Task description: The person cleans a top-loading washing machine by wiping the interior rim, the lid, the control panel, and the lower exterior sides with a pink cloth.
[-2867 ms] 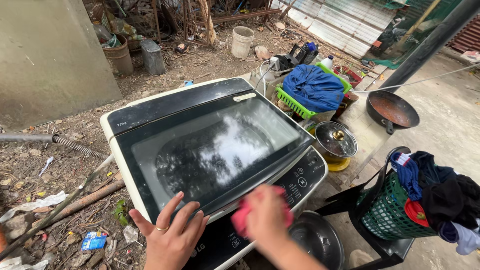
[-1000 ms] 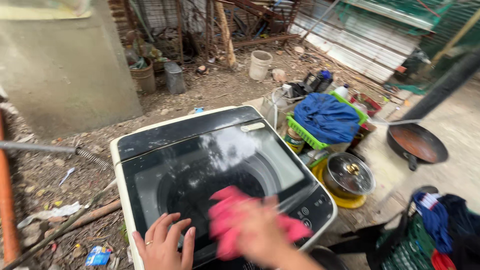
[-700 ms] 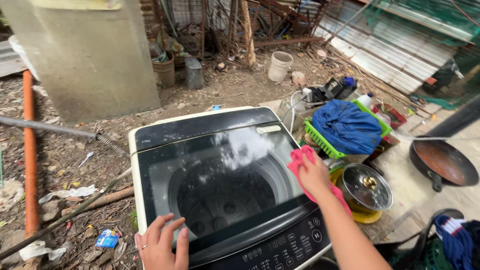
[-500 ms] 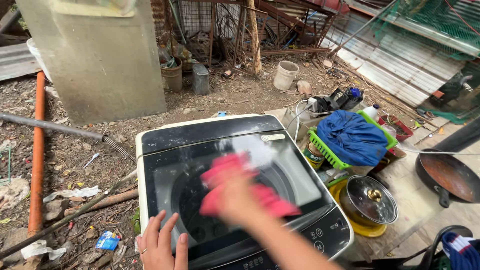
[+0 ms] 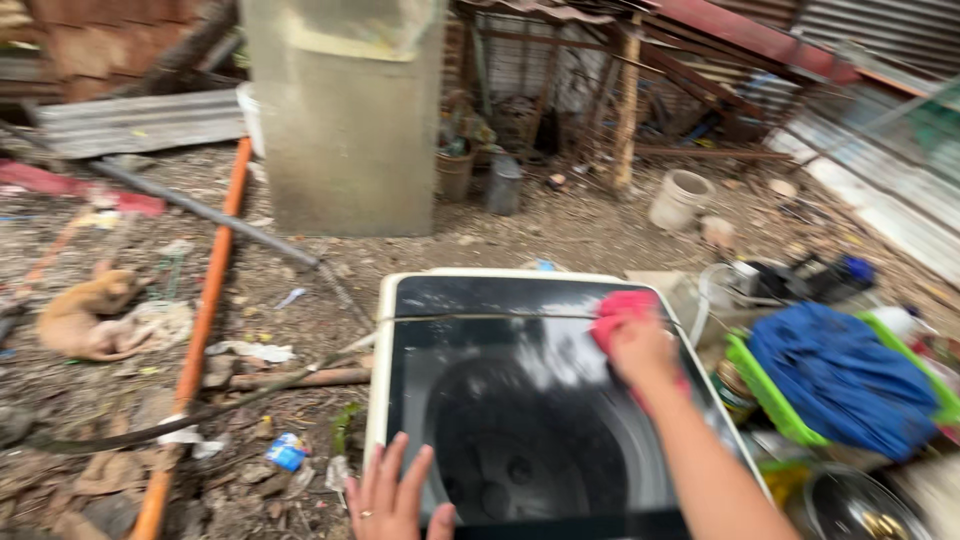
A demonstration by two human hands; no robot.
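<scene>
Right hand (image 5: 640,350) with cloth (image 5: 622,308) at washing machine lid's (image 5: 480,400) far right corner, left hand (image 5: 392,500) on near left edge, basket (image 5: 775,395) right of machine.

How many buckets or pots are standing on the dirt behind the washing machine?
3. A white bucket at right, a brown pot beside the concrete block, and a grey can next to that pot. More may be hidden among the scrap behind.

Green basket (image 5: 770,395) beside washer lid (image 5: 520,400)
</scene>
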